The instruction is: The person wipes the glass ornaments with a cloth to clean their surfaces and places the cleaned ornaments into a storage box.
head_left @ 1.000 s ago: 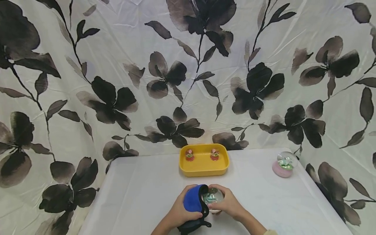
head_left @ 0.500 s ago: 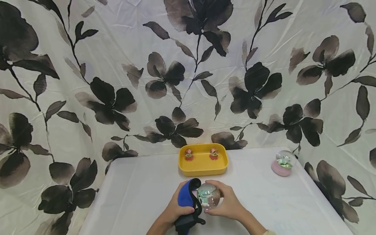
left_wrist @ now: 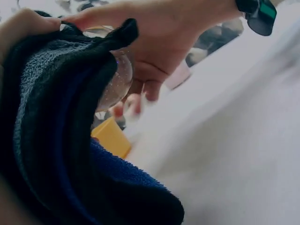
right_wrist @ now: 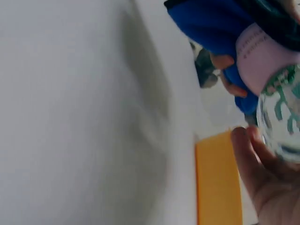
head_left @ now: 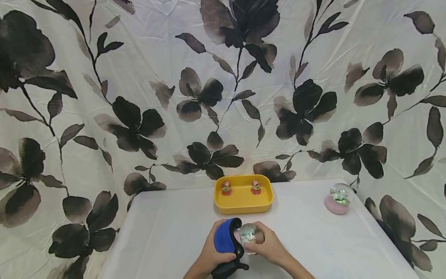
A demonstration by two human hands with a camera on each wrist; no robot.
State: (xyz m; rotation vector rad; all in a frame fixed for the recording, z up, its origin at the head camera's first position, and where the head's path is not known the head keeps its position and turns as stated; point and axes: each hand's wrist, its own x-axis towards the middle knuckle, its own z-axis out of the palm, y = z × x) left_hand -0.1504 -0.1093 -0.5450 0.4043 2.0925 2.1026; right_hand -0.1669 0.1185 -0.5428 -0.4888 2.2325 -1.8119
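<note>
My right hand (head_left: 271,246) holds a snow globe (head_left: 249,233) by its clear dome, tipped on its side. Its pink base (right_wrist: 262,56), with small lettering, points left into the fold of a blue cloth piece (head_left: 223,235) with black edging and a short black strap. My left hand (head_left: 210,250) grips that soft piece, thumb on the near side, fingers behind. In the left wrist view the fabric (left_wrist: 70,61) curves open towards the dome (left_wrist: 123,77), showing a fuzzy inner face. Green figures show inside the globe in the right wrist view. Part of the base is hidden by the cloth.
Beyond the hands, a yellow tray (head_left: 244,209) holds two small red-based globe figurines (head_left: 226,188). A second snow globe (head_left: 337,207) with a pink base stands at the table's back right. Behind the white table (head_left: 156,224) hangs a floral curtain (head_left: 244,108).
The snow globe has tipped over in my right hand, its base now facing left into the blue cloth. Both hands have stayed over the same area, and the head view has shifted slightly.
</note>
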